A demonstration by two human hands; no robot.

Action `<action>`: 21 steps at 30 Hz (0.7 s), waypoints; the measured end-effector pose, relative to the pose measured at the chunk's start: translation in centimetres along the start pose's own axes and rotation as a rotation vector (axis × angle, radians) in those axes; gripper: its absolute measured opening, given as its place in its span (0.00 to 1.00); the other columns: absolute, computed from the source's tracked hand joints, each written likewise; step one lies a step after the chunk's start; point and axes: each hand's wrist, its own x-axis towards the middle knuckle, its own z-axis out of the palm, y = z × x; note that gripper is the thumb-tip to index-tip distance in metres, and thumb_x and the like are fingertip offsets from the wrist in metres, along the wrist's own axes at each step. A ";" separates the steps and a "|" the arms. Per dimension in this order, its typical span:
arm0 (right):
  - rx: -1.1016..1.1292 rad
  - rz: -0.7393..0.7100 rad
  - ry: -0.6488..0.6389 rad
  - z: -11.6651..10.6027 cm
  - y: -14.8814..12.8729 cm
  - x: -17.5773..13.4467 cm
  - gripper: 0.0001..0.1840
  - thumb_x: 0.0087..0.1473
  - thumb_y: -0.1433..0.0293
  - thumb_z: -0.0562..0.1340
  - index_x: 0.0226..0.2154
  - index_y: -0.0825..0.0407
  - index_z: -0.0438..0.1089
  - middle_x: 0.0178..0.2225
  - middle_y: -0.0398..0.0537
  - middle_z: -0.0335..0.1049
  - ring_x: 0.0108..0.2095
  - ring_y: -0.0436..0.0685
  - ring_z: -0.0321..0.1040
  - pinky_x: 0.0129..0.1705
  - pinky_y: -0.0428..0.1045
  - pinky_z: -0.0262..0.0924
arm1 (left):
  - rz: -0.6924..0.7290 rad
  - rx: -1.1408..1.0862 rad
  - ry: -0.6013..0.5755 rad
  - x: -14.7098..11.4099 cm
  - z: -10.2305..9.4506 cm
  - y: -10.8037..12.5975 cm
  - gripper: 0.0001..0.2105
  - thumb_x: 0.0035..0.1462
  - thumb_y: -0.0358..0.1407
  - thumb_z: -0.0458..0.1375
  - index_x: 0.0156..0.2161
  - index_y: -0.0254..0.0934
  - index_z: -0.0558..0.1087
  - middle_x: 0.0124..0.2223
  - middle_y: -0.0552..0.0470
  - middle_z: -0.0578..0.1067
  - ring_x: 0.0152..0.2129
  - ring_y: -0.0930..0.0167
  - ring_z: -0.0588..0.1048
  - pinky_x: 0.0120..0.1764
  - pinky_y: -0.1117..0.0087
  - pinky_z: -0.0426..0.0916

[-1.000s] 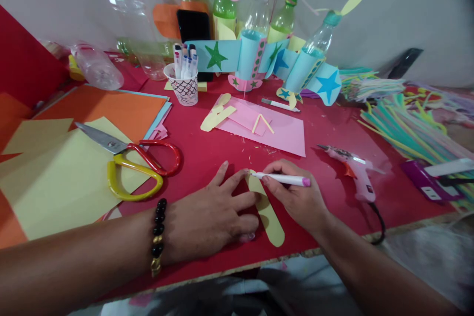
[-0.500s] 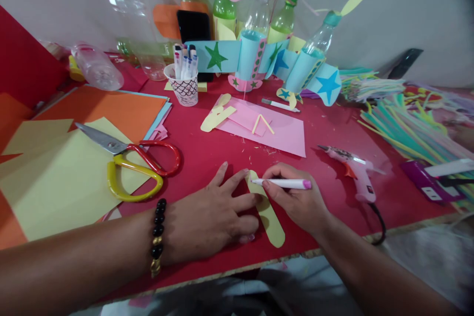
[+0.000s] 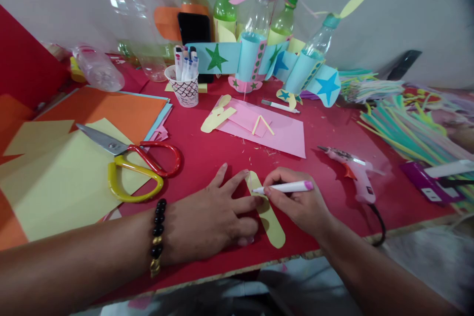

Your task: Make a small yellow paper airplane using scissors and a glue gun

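Observation:
A long pale-yellow paper strip point(image 3: 272, 224) with rounded ends lies flat on the red table. My left hand point(image 3: 218, 212) rests beside it with fingers spread, the fingertips touching its left edge. Pinched in my right hand point(image 3: 298, 202) is a white marker pen point(image 3: 289, 186) with a pink end, its tip on the upper part of the strip. A faint pink line shows near the strip's top. Left of my left hand are scissors point(image 3: 129, 150) with one red and one yellow handle, lying partly open on yellow paper point(image 3: 70, 173).
A pink glue gun point(image 3: 353, 170) lies right of my right hand, its cord over the table edge. Behind are pink paper point(image 3: 285, 133), a paper cup point(image 3: 185, 91) of pens and several bottles with paper wings, such as a blue one point(image 3: 254, 59). Coloured strips point(image 3: 414, 128) lie right.
My right hand has moved the marker slightly down along the strip, and a thin pink line shows above its tip. My left hand stays in place.

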 end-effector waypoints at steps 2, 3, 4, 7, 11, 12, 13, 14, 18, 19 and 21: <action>0.004 0.005 0.054 0.0 0.0 0.1 0.05 0.55 0.69 0.58 0.29 0.52 0.67 0.22 0.40 0.64 0.22 0.48 0.57 0.23 0.44 0.52 | -0.001 -0.003 -0.003 0.0 -0.1 0.0 0.06 0.61 0.40 0.53 0.40 0.47 0.72 0.55 0.55 0.66 0.60 0.55 0.51 0.57 0.39 0.43; -0.003 0.010 0.085 0.0 0.1 0.1 0.06 0.55 0.68 0.58 0.30 0.52 0.67 0.23 0.41 0.65 0.23 0.48 0.59 0.23 0.44 0.53 | 0.000 -0.005 -0.005 0.1 -0.1 0.0 0.06 0.61 0.40 0.53 0.40 0.47 0.72 0.55 0.55 0.66 0.60 0.55 0.50 0.57 0.39 0.43; -0.017 0.015 0.112 0.1 0.1 0.2 0.06 0.56 0.67 0.58 0.31 0.52 0.67 0.24 0.41 0.65 0.24 0.49 0.60 0.24 0.44 0.53 | 0.003 -0.006 -0.006 0.1 -0.1 0.0 0.06 0.61 0.40 0.53 0.41 0.47 0.72 0.55 0.55 0.67 0.61 0.55 0.50 0.57 0.39 0.42; -0.065 0.033 0.133 0.2 0.2 0.4 0.06 0.56 0.66 0.58 0.32 0.51 0.68 0.26 0.42 0.68 0.25 0.49 0.62 0.26 0.45 0.55 | 0.006 -0.003 0.000 0.1 0.0 0.0 0.07 0.61 0.40 0.52 0.41 0.47 0.71 0.55 0.55 0.67 0.61 0.54 0.48 0.57 0.39 0.41; -0.087 0.032 0.130 0.3 0.1 0.5 0.07 0.57 0.66 0.58 0.33 0.51 0.68 0.27 0.43 0.69 0.26 0.50 0.63 0.27 0.45 0.56 | 0.003 -0.006 -0.010 0.1 0.0 0.0 0.07 0.62 0.40 0.52 0.41 0.46 0.71 0.55 0.55 0.67 0.61 0.54 0.48 0.58 0.39 0.40; -0.090 0.028 0.129 0.3 0.1 0.5 0.07 0.57 0.66 0.58 0.33 0.51 0.68 0.26 0.43 0.69 0.26 0.50 0.63 0.27 0.45 0.56 | 0.000 -0.007 -0.017 0.1 0.0 0.0 0.07 0.62 0.40 0.52 0.41 0.46 0.71 0.55 0.55 0.67 0.61 0.54 0.47 0.58 0.39 0.40; -0.092 0.023 0.127 0.3 0.0 0.6 0.07 0.57 0.66 0.58 0.33 0.51 0.68 0.26 0.42 0.69 0.25 0.50 0.63 0.27 0.44 0.56 | -0.003 -0.008 -0.017 0.1 0.0 0.0 0.07 0.61 0.40 0.52 0.41 0.46 0.71 0.54 0.55 0.67 0.61 0.55 0.47 0.58 0.40 0.40; -0.092 0.015 0.126 0.3 0.0 0.6 0.06 0.57 0.66 0.58 0.33 0.52 0.68 0.26 0.42 0.69 0.25 0.50 0.63 0.27 0.44 0.57 | -0.005 -0.010 -0.014 0.1 -0.1 0.0 0.07 0.61 0.40 0.52 0.41 0.46 0.71 0.54 0.54 0.67 0.61 0.55 0.47 0.58 0.40 0.40; -0.092 -0.004 0.120 0.3 -0.1 0.6 0.06 0.57 0.67 0.58 0.33 0.52 0.68 0.26 0.42 0.68 0.25 0.49 0.62 0.26 0.44 0.56 | 0.001 -0.017 -0.001 0.1 -0.1 0.0 0.08 0.62 0.40 0.51 0.40 0.45 0.72 0.50 0.53 0.69 0.61 0.57 0.49 0.59 0.42 0.41; -0.093 -0.005 0.118 0.3 -0.1 0.6 0.06 0.57 0.67 0.58 0.33 0.52 0.68 0.26 0.42 0.68 0.24 0.49 0.61 0.26 0.44 0.56 | 0.004 -0.019 0.006 0.1 -0.1 0.0 0.08 0.62 0.40 0.51 0.40 0.45 0.72 0.50 0.53 0.69 0.61 0.57 0.49 0.59 0.41 0.41; -0.099 -0.006 0.111 0.3 -0.2 0.7 0.06 0.57 0.68 0.58 0.33 0.52 0.68 0.26 0.42 0.68 0.24 0.49 0.61 0.26 0.44 0.56 | 0.002 -0.018 0.013 0.1 -0.1 0.0 0.08 0.62 0.40 0.51 0.40 0.45 0.72 0.50 0.52 0.70 0.61 0.57 0.49 0.59 0.41 0.42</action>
